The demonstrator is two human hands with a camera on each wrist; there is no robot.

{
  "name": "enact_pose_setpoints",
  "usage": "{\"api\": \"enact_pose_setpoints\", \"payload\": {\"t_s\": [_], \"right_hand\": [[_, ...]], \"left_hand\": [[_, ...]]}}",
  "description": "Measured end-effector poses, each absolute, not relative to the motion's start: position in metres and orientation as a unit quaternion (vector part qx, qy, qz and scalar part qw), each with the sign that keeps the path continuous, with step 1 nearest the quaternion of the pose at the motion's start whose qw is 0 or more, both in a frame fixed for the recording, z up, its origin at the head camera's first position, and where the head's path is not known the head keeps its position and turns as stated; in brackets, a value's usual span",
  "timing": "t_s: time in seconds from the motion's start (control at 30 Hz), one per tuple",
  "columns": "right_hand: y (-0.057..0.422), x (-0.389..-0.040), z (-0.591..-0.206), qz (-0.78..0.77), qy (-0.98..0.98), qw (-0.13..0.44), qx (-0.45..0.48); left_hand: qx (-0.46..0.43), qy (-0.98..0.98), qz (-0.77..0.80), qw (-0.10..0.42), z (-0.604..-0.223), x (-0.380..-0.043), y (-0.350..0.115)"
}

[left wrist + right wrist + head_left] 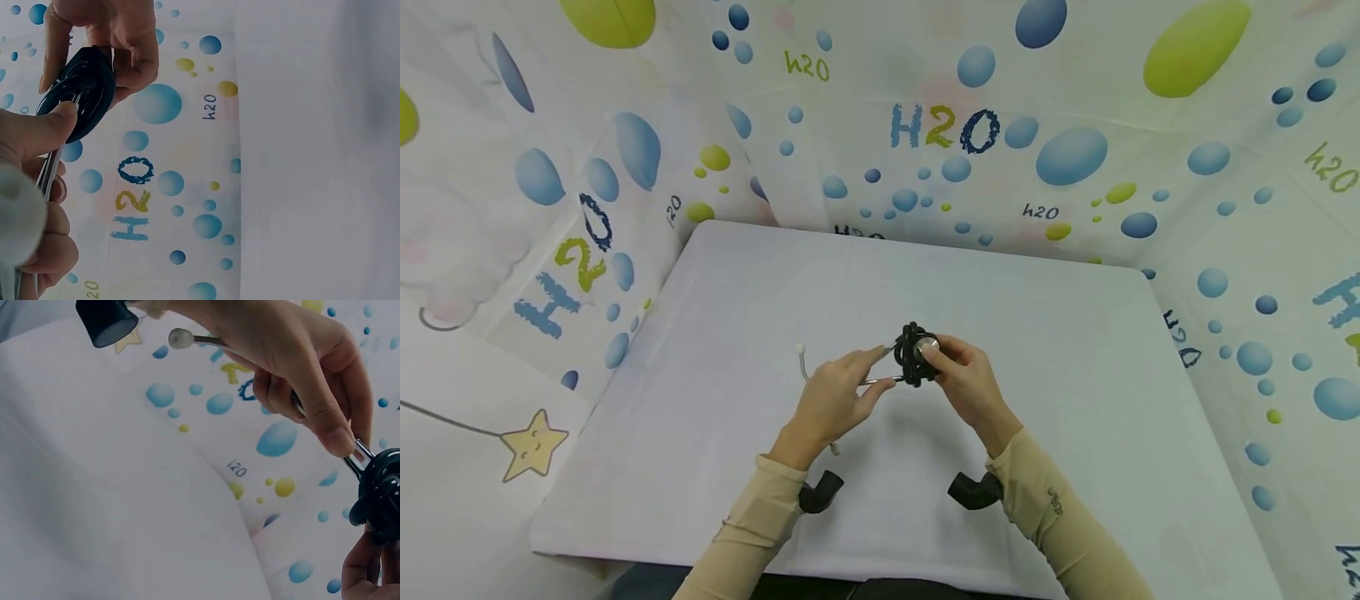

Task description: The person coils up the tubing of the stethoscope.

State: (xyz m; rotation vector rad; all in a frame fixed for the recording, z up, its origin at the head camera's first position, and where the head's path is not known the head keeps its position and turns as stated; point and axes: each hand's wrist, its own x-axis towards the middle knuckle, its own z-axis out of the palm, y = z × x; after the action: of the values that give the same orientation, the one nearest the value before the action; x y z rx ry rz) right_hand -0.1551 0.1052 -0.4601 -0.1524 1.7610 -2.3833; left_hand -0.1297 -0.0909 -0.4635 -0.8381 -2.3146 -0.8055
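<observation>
Both hands hold a stethoscope (912, 367) above the white table, its black tubing wound into a tight bundle. My left hand (829, 404) grips the metal ear tubes (880, 381), with the thumb lying along them near the bundle. On the other side, my right hand (972, 385) pinches the coiled tubing, its thumb on the round silver chest piece (929, 341). One pale ear tip (801, 348) sticks out beyond the left hand, also seen in the right wrist view as a rounded ear tip (181, 339). In the left wrist view, a blurred ear tip (19, 215) looms close.
A white cloth covers the table (715, 450). Behind and beside it hangs a patterned backdrop (865, 100) with blue and green drops. Dark wrist-worn pieces (822, 492) show at both sleeves, and the table's near edge lies close to the person's body.
</observation>
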Motion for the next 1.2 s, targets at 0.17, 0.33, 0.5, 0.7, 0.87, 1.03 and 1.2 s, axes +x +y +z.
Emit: {"api": "enact_pose_setpoints", "payload": {"t_s": [0.17,0.33,0.5,0.7,0.87,1.03,1.2], "right_hand": [[0.098,-0.152,-0.464,-0.728,0.675,-0.063,-0.104],[0.090,-0.143,-0.458,-0.646,0.735,-0.160,-0.131],[0.086,-0.137,-0.462,-0.641,0.727,-0.193,-0.152],[0.085,-0.142,-0.471,-0.578,0.745,-0.273,-0.191],[0.082,-0.140,-0.468,-0.568,0.758,-0.282,-0.151],[0.076,-0.129,-0.450,-0.592,0.758,-0.252,-0.107],[0.079,-0.133,-0.448,-0.627,0.736,-0.230,-0.110]], "left_hand": [[-0.306,-0.860,-0.305,0.273,-0.463,-0.131,-0.090],[-0.306,-0.856,-0.306,0.282,-0.462,-0.132,-0.089],[-0.305,-0.855,-0.313,0.281,-0.466,-0.132,-0.087],[-0.299,-0.853,-0.321,0.282,-0.467,-0.132,-0.083],[-0.296,-0.853,-0.323,0.285,-0.468,-0.131,-0.081],[-0.294,-0.853,-0.319,0.292,-0.470,-0.130,-0.079],[-0.292,-0.855,-0.307,0.299,-0.468,-0.130,-0.078]]}}
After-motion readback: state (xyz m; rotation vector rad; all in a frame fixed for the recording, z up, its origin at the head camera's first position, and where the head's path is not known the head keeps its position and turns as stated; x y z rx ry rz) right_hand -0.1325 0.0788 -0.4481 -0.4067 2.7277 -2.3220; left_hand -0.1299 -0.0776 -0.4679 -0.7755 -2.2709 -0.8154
